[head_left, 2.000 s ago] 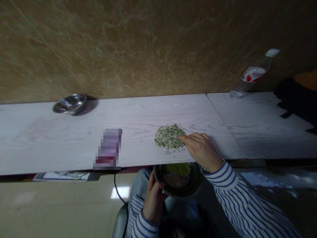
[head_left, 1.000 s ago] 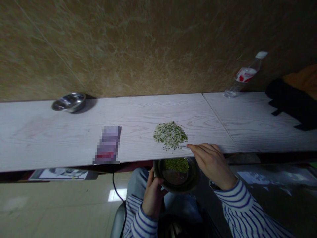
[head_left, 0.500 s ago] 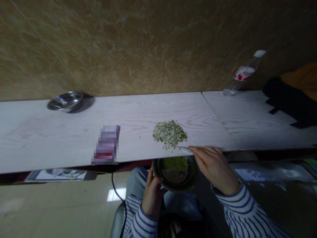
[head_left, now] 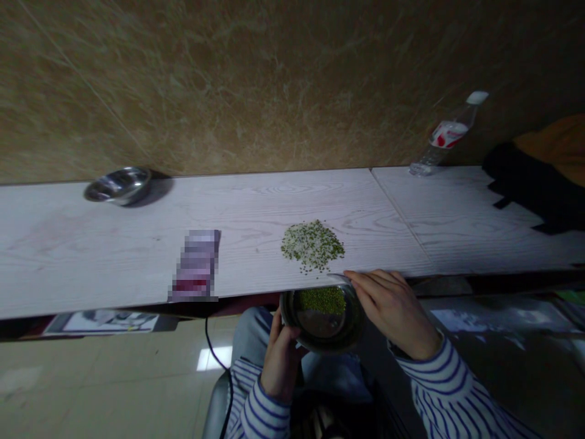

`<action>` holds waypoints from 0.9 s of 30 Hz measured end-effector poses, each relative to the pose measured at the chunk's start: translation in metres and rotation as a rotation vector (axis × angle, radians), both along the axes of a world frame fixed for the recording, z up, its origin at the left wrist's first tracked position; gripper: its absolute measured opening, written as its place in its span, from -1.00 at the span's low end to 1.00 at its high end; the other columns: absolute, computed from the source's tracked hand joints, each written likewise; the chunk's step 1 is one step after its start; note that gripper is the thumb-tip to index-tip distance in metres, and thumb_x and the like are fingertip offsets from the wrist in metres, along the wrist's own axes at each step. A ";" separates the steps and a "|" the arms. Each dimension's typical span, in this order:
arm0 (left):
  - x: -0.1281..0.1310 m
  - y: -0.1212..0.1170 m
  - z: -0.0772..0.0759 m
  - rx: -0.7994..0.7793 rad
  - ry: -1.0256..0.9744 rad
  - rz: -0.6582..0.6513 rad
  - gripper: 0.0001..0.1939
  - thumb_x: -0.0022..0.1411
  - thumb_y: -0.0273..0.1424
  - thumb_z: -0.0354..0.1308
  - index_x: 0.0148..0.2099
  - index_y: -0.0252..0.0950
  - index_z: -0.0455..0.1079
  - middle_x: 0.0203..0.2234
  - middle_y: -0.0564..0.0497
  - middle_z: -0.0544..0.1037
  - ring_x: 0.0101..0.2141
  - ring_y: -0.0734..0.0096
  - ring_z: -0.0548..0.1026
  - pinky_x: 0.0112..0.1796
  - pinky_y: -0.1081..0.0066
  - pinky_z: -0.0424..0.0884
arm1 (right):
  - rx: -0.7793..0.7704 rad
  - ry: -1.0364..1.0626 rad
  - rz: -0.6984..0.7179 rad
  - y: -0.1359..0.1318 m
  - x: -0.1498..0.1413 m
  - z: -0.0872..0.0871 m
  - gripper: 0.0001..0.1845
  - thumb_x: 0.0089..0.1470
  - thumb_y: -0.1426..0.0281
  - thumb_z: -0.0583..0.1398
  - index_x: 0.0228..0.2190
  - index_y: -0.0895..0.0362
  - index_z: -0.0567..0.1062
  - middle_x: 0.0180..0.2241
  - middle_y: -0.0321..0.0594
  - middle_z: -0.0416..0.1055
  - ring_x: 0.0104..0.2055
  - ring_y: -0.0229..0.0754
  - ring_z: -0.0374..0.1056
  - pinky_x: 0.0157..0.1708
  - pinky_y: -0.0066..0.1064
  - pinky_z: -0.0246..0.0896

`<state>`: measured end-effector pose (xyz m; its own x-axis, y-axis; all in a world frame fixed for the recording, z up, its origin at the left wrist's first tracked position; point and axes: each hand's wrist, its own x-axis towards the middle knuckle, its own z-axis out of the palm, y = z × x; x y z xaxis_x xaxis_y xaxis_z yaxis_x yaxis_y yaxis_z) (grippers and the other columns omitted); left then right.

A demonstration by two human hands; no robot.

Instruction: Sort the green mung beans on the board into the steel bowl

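Observation:
My left hand (head_left: pixel 281 360) grips the left side of a metal bowl (head_left: pixel 329 343) below the table's front edge, the thumb over its rim. Green beans, seemingly mung beans (head_left: pixel 322 300), lie along the bowl's far side. My right hand (head_left: pixel 390 308) is closed on a slim, pale metal tool (head_left: pixel 337 277); its exact kind is too small to make out. The tool's narrow tip is at the table's edge, just in front of a loose pile of mixed white grains and green beans (head_left: pixel 313 245). Stray beans lie around that pile.
A second metal bowl (head_left: pixel 119 186) stands tilted-looking near the wall at the left. A blurred-out flat object (head_left: pixel 195 265) lies left of the pile. A clear plastic bottle (head_left: pixel 445 135) and dark cloth (head_left: pixel 532 189) are at the right. A black cable (head_left: pixel 212 347) hangs below the table.
The tool's tip has moved slightly back from the pile, toward the table edge and the bowl. My left hand keeps its hold on the bowl.

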<state>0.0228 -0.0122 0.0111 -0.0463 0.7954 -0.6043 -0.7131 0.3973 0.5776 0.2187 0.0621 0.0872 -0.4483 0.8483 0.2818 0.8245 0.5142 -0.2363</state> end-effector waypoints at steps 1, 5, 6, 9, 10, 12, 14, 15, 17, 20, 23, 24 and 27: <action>0.000 0.000 0.000 0.005 0.005 -0.001 -0.32 0.06 -0.45 0.13 0.25 -0.07 0.17 -0.06 -0.07 0.47 -0.15 0.20 0.43 -0.28 0.30 0.40 | -0.002 -0.001 -0.003 0.001 0.000 -0.001 -0.70 0.25 0.46 0.03 -0.06 0.10 0.47 -0.20 -0.15 0.55 -0.19 -0.15 0.41 -0.14 -0.27 0.17; -0.001 -0.002 0.000 0.011 0.002 0.001 -0.34 0.06 -0.45 0.13 0.23 -0.07 0.19 -0.05 -0.06 0.47 -0.13 0.19 0.43 -0.27 0.29 0.40 | 0.005 -0.002 -0.049 0.005 0.002 -0.006 -0.69 0.24 0.46 0.03 -0.04 0.13 0.45 -0.21 -0.12 0.54 -0.19 -0.13 0.40 -0.12 -0.25 0.17; -0.001 -0.002 0.001 0.011 0.000 0.002 -0.35 0.06 -0.45 0.13 0.22 -0.08 0.20 -0.04 -0.06 0.47 -0.13 0.20 0.43 -0.27 0.29 0.40 | 0.015 0.003 -0.062 0.005 0.004 -0.006 -0.69 0.25 0.46 0.03 -0.03 0.14 0.45 -0.22 -0.12 0.54 -0.19 -0.12 0.40 -0.12 -0.25 0.17; -0.002 -0.001 0.001 0.008 0.010 0.005 -0.38 0.04 -0.45 0.14 0.19 -0.12 0.24 -0.05 -0.08 0.47 -0.15 0.19 0.44 -0.30 0.31 0.40 | 0.055 0.025 -0.089 0.007 0.007 -0.007 -0.69 0.25 0.44 0.03 -0.04 0.15 0.46 -0.22 -0.11 0.54 -0.20 -0.13 0.41 -0.12 -0.25 0.19; -0.002 -0.001 0.002 0.006 0.016 0.008 -0.38 0.03 -0.45 0.15 0.19 -0.12 0.24 -0.06 -0.08 0.48 -0.16 0.19 0.44 -0.32 0.31 0.40 | 0.063 0.026 -0.093 0.008 0.007 -0.008 -0.69 0.25 0.44 0.03 -0.04 0.16 0.46 -0.21 -0.11 0.54 -0.20 -0.13 0.41 -0.12 -0.24 0.19; -0.002 0.000 0.003 0.002 0.024 0.011 -0.36 0.03 -0.45 0.15 0.20 -0.12 0.23 -0.05 -0.08 0.48 -0.16 0.17 0.45 -0.33 0.32 0.40 | 0.058 0.013 -0.094 0.008 0.007 -0.008 -0.69 0.25 0.44 0.02 -0.04 0.16 0.46 -0.22 -0.11 0.54 -0.21 -0.12 0.41 -0.13 -0.24 0.20; -0.002 0.000 0.004 -0.005 0.024 0.011 -0.34 0.02 -0.45 0.15 0.22 -0.11 0.21 -0.05 -0.08 0.48 -0.15 0.18 0.45 -0.34 0.34 0.40 | 0.040 0.000 -0.082 0.007 0.006 -0.008 -0.69 0.25 0.45 0.02 -0.04 0.14 0.46 -0.22 -0.12 0.54 -0.21 -0.12 0.41 -0.14 -0.24 0.21; -0.002 0.000 0.004 -0.008 0.023 0.008 -0.33 0.02 -0.46 0.15 0.22 -0.10 0.21 -0.05 -0.07 0.48 -0.15 0.18 0.45 -0.35 0.34 0.40 | 0.029 -0.003 -0.070 0.007 0.006 -0.007 -0.68 0.25 0.45 0.02 -0.04 0.13 0.46 -0.22 -0.12 0.54 -0.21 -0.12 0.41 -0.14 -0.24 0.21; -0.002 0.000 0.005 -0.012 0.021 0.006 -0.33 0.02 -0.46 0.15 0.22 -0.09 0.21 -0.06 -0.07 0.48 -0.15 0.18 0.45 -0.34 0.35 0.40 | 0.016 0.001 -0.050 0.005 0.005 -0.007 -0.69 0.24 0.46 0.02 -0.05 0.12 0.46 -0.21 -0.13 0.54 -0.20 -0.12 0.41 -0.13 -0.24 0.21; -0.002 0.000 0.004 -0.010 0.028 0.006 -0.33 0.02 -0.44 0.16 0.22 -0.07 0.22 -0.06 -0.05 0.49 -0.12 0.17 0.44 -0.33 0.36 0.39 | 0.015 0.014 -0.044 0.003 0.006 -0.008 -0.69 0.24 0.44 0.02 -0.05 0.11 0.46 -0.19 -0.13 0.54 -0.19 -0.12 0.42 -0.11 -0.23 0.23; -0.002 0.001 0.003 -0.007 0.025 -0.011 -0.35 0.02 -0.44 0.16 0.20 -0.05 0.23 -0.05 -0.02 0.49 -0.11 0.17 0.44 -0.32 0.37 0.39 | 0.036 0.023 -0.070 0.003 0.011 -0.010 -0.68 0.25 0.42 0.01 -0.06 0.10 0.47 -0.20 -0.13 0.55 -0.21 -0.12 0.43 -0.13 -0.23 0.25; -0.001 0.001 0.003 -0.007 0.022 -0.018 -0.36 0.02 -0.44 0.16 0.19 -0.06 0.25 -0.05 -0.02 0.49 -0.12 0.18 0.43 -0.31 0.36 0.39 | 0.044 0.022 -0.081 0.002 0.012 -0.011 -0.68 0.24 0.42 0.01 -0.06 0.11 0.48 -0.20 -0.12 0.55 -0.21 -0.12 0.44 -0.14 -0.23 0.26; 0.002 0.001 0.003 -0.019 0.022 -0.029 -0.39 0.01 -0.45 0.14 0.15 -0.10 0.27 -0.06 -0.04 0.48 -0.14 0.20 0.43 -0.30 0.34 0.39 | 0.048 0.017 -0.092 0.000 0.014 -0.011 -0.69 0.24 0.42 0.02 -0.07 0.11 0.48 -0.20 -0.12 0.55 -0.22 -0.12 0.44 -0.13 -0.23 0.26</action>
<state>0.0247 -0.0112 0.0140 -0.0372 0.7850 -0.6184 -0.6883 0.4285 0.5853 0.2332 0.0621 0.0766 -0.3642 0.8708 0.3304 0.8648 0.4478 -0.2271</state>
